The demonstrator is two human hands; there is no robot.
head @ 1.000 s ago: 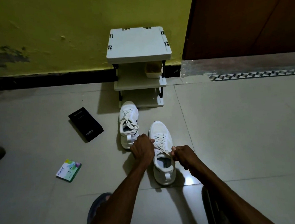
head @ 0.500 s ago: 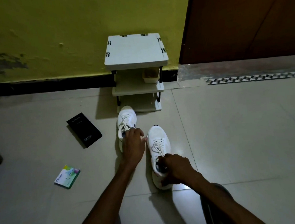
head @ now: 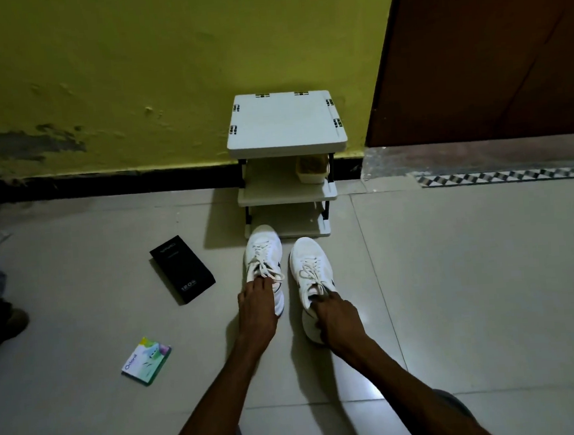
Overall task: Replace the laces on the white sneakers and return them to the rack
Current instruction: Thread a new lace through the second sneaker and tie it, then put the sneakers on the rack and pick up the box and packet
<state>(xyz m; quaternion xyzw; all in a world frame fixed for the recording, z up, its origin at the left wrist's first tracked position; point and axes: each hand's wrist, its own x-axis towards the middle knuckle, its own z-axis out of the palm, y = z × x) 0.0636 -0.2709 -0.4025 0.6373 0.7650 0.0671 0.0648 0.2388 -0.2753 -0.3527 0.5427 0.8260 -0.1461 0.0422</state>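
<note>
Two laced white sneakers stand side by side on the tiled floor, toes toward a small white shoe rack (head: 285, 121) against the yellow wall. My left hand (head: 256, 309) grips the left sneaker (head: 262, 250) at its opening, fingers tucked in behind the tongue. My right hand (head: 334, 316) grips the right sneaker (head: 309, 260) the same way at the collar, covering its heel. The left sneaker's toe nearly touches the rack's bottom shelf. White laces lie loosely tied over both tongues.
A black box (head: 182, 269) lies on the floor left of the sneakers, a small green and white packet (head: 146, 360) nearer me. A cream tub (head: 313, 170) sits on the rack's middle shelf. A brown door (head: 488, 47) is at right. Someone's foot (head: 8, 321) shows at the left edge.
Both hands let go of the right sneaker's laces and each took hold of one sneaker at its opening. The pair has moved forward, closer to the rack.
</note>
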